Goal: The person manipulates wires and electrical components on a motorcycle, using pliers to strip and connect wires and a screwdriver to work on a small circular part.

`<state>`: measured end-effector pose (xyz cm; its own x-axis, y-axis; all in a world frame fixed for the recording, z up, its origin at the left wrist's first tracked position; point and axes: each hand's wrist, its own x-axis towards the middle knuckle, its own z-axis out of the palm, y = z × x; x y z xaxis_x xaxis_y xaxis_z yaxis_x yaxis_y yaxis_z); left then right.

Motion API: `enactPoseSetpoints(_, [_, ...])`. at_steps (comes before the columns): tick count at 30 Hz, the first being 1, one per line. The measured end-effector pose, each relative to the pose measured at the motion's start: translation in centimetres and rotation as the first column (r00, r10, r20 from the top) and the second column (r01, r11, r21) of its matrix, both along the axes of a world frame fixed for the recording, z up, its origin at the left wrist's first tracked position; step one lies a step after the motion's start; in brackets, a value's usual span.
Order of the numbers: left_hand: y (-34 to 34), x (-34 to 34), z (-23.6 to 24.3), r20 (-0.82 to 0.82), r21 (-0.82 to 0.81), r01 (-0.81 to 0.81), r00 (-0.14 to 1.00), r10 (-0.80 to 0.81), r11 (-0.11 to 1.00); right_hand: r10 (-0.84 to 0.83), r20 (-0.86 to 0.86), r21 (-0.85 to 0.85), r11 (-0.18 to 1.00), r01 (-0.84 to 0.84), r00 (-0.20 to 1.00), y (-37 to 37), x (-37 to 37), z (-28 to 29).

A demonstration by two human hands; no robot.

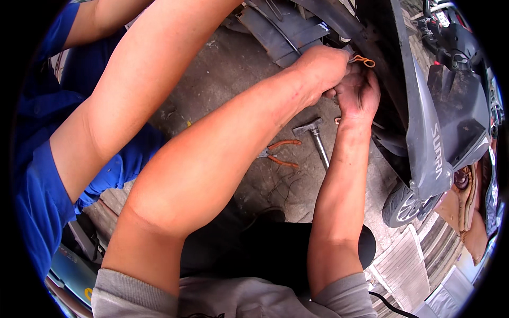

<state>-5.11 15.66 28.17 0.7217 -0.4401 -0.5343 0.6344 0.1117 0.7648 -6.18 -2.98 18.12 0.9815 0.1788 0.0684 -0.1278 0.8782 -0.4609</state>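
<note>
My left hand (323, 66) is closed at the dark inner side of a grey scooter body panel (419, 116). What its fingers hold is hidden from view. An orange loop (366, 61), like a bent wire or cord, sticks out just beyond its knuckles. Right below it, palm up, my right hand (360, 95) curls its fingers against the left one. Its thumb is close to the loop, and its fingertips are mostly covered. On the ground below lie a hammer (316, 139) and pliers (281, 153) with orange handles.
At the left, a person in blue (42, 185) reaches a bare arm (132, 79) past mine toward the top. Dark panels (281, 32) lie on the concrete near the top. A small wheel (403, 206) and another dark scooter (458, 95) stand at the right, above cardboard (405, 265).
</note>
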Motion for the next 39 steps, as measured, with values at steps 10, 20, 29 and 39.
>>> enactPoseSetpoints(10, [0.5,0.5,-0.3,-0.068,-0.072,-0.048,0.997,0.043,0.996,-0.148,-0.158,0.032,0.987,0.155,0.976,-0.2,0.7,1.1])
enactPoseSetpoints(20, [0.7,0.9,-1.2,-0.029,-0.057,-0.039,0.999,0.038,0.998,-0.170,-0.114,0.209,0.959,0.191,0.979,0.5,1.2,0.5])
enactPoseSetpoints(29, [0.6,0.8,-1.2,-0.079,-0.115,-0.073,0.995,0.064,0.991,-0.171,-0.175,0.313,0.924,0.219,0.970,-0.3,0.5,0.1])
enactPoseSetpoints(39, [0.4,0.7,-0.8,-0.064,-0.111,-0.118,0.992,0.111,0.987,-0.221,-0.149,0.320,0.912,0.258,0.964,-0.1,0.0,0.5])
